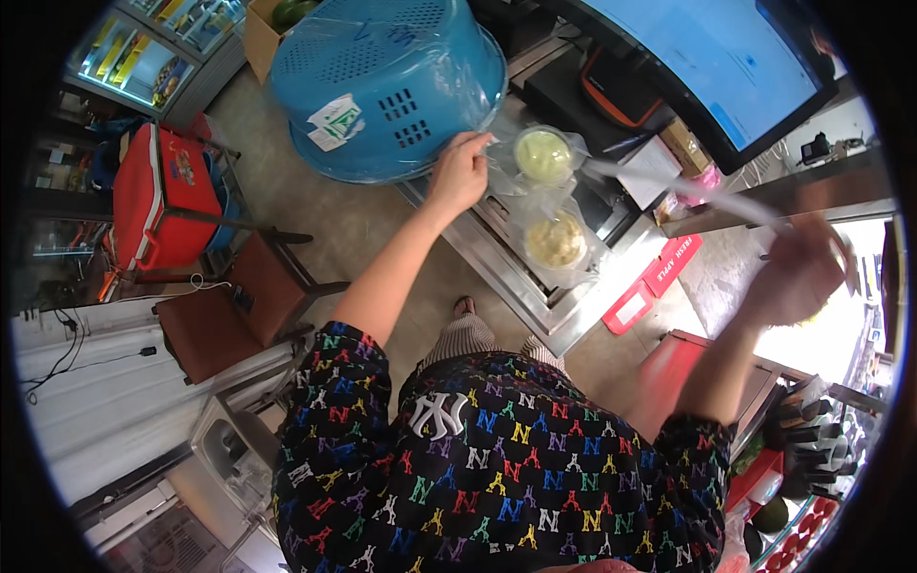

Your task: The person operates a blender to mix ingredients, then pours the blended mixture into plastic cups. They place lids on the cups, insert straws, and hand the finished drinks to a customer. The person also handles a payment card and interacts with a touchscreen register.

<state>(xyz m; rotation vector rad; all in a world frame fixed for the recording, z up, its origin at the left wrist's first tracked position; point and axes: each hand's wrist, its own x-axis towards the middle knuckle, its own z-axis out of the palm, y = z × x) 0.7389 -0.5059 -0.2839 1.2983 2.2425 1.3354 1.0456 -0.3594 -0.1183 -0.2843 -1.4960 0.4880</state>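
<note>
My left hand (458, 172) reaches forward beside the blue basket, thumb and forefinger pinched on the edge of a clear plastic bag (503, 180). In that bag is a round cup of pale green drink (543, 154). A second cup, with a pale yellowish filling (555, 242), sits nearer me in another clear bag (582, 272). Out to the right, my right hand (795, 272) is blurred by motion. A pale translucent strip (688, 190) runs from near the green cup to its fingers; blur hides whether this is bag plastic or a straw.
An upturned blue plastic basket (387, 93), wrapped in clear film, stands at the far left of the metal counter (530, 315). A monitor (723, 64) and black-and-orange device (620, 89) are behind. A red cooler box (165, 193) and brown chair (215, 315) stand left.
</note>
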